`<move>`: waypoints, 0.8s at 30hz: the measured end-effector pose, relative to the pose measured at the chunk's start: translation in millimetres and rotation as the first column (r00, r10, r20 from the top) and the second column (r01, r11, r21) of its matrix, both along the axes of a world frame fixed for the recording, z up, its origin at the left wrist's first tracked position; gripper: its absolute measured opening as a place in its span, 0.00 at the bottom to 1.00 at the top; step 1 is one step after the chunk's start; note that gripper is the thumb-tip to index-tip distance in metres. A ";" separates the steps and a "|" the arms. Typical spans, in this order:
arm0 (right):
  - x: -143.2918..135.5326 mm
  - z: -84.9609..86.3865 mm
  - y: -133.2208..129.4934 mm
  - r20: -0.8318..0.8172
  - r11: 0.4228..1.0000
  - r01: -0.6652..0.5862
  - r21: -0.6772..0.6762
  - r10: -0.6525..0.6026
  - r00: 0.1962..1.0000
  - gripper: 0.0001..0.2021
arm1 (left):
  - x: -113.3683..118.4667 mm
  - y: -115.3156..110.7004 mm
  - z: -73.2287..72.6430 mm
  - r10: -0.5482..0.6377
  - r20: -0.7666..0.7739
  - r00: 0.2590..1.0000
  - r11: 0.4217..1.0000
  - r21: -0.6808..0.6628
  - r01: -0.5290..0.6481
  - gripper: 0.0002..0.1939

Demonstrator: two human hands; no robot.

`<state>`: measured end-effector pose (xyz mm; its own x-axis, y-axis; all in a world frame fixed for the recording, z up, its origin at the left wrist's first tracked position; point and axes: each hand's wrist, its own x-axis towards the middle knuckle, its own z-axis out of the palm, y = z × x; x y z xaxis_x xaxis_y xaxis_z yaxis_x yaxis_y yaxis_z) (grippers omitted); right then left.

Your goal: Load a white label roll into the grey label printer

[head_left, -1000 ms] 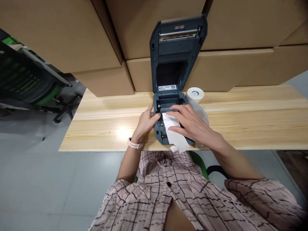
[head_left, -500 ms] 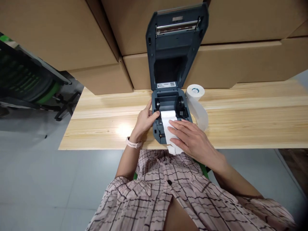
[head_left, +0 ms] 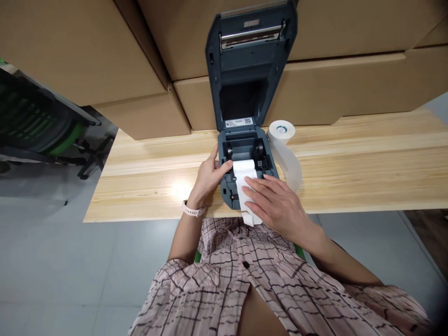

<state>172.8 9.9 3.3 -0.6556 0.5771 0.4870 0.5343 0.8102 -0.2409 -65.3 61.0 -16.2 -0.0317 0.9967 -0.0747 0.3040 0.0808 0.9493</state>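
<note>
A dark grey label printer [head_left: 244, 148] stands at the table's front edge with its lid [head_left: 250, 63] raised. My left hand [head_left: 207, 177] grips the printer's left side, its thumb hooked over the rim beside the paper. Over the printer's front runs a white label strip [head_left: 242, 176], its torn end hanging past the table edge. My right hand [head_left: 280, 203] lies on that strip with fingers stretched out and slightly apart. Right of the printer stands a white label roll [head_left: 274, 129], with a loose length of paper [head_left: 292, 169] trailing from it toward me.
Large cardboard boxes [head_left: 133, 112] line the back of the wooden table [head_left: 147, 179], and the raised lid is in front of them. A black and green office chair [head_left: 42, 116] is on the floor at the left.
The view has shifted slightly, so the printer and roll appear a little further left. Both hands keep nearly the same places on the printer and strip.
</note>
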 end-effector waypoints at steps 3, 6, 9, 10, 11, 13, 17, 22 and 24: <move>0.8 0.9 -0.3 -0.010 1.000 -0.006 0.013 0.007 1.000 0.16 | 0.3 0.3 0.2 -0.003 0.006 1.000 1.000 0.003 0.003 0.45; 1.0 1.6 -1.0 -0.002 1.000 0.000 0.031 0.000 1.000 0.16 | 1.3 -0.5 1.6 -0.005 0.023 1.000 1.000 0.007 0.005 0.45; 0.8 2.2 -2.0 0.014 0.997 0.022 0.070 -0.023 1.000 0.14 | 1.9 -1.6 3.1 0.000 0.058 0.998 1.000 0.015 -0.001 0.44; 0.7 2.5 -2.3 0.016 0.995 0.030 0.099 -0.031 0.999 0.13 | 1.9 -1.7 3.3 0.002 0.071 0.997 1.000 0.018 -0.003 0.44; 0.6 2.7 -2.4 0.015 0.991 0.035 0.130 -0.037 0.999 0.12 | 1.9 -1.8 3.3 0.001 0.083 0.997 1.000 0.020 -0.003 0.44; 0.4 3.1 -2.2 0.009 0.984 0.044 0.175 -0.047 0.999 0.11 | 1.9 -1.7 3.0 0.007 0.114 0.993 1.000 0.021 -0.009 0.43; -0.3 3.8 -1.9 0.013 0.983 0.043 0.180 -0.047 0.999 0.10 | 2.4 -1.7 2.3 0.042 0.213 0.976 0.999 0.012 -0.046 0.44; 7.7 6.8 -2.1 0.046 0.993 0.008 0.119 -0.013 0.999 0.12 | 3.3 -2.6 2.0 0.051 0.294 0.955 0.999 -0.001 -0.053 0.46; 16.5 13.2 7.8 -0.009 0.998 -0.069 0.010 0.069 0.998 0.13 | 3.2 -2.0 1.2 0.071 0.341 0.938 0.997 0.001 -0.076 0.47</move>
<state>189.4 17.7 16.5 -0.6890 0.5259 0.4988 0.4749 0.8474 -0.2376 -62.1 59.0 -15.0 -0.0804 0.9936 -0.0799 -0.0434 0.0766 0.9961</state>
